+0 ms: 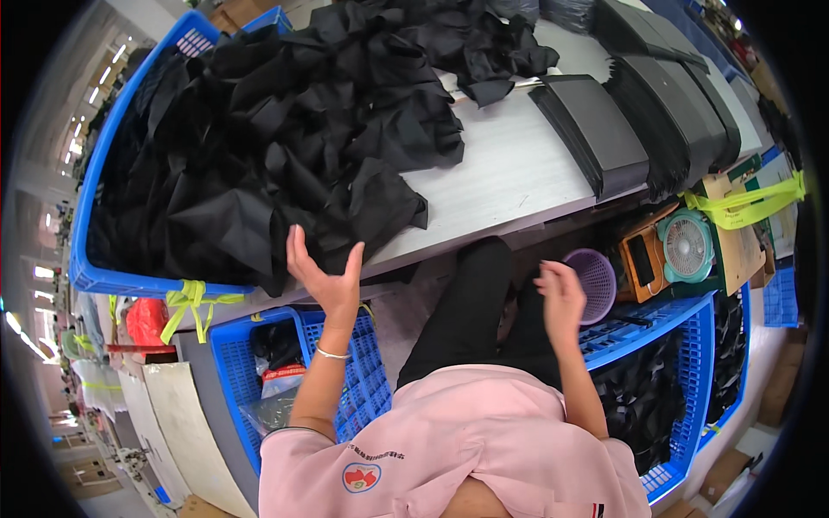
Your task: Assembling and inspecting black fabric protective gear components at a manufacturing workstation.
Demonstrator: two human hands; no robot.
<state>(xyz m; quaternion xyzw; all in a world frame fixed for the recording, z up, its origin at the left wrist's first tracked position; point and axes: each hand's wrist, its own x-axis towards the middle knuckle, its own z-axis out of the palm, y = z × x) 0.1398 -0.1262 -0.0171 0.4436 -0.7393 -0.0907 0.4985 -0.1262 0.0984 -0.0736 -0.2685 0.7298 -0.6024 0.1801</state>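
Black cloth heap (337, 112) at table's edge (432, 250), bare tabletop (501, 164) rightward, left grip (330, 281) wide, right grip (564, 298) half-curled, both empty.

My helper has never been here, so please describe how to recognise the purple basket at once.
Start at the front edge of the white table. Below it, between the right hand and the green fan, sits a round basket. Its purple colour sets it apart from the blue crates nearby.

black cloth pieces (302, 121) | matte, creased, loosely overlapping | heaped in blue crate (138, 283) and over the tabletop (484, 164), reaching its near edge
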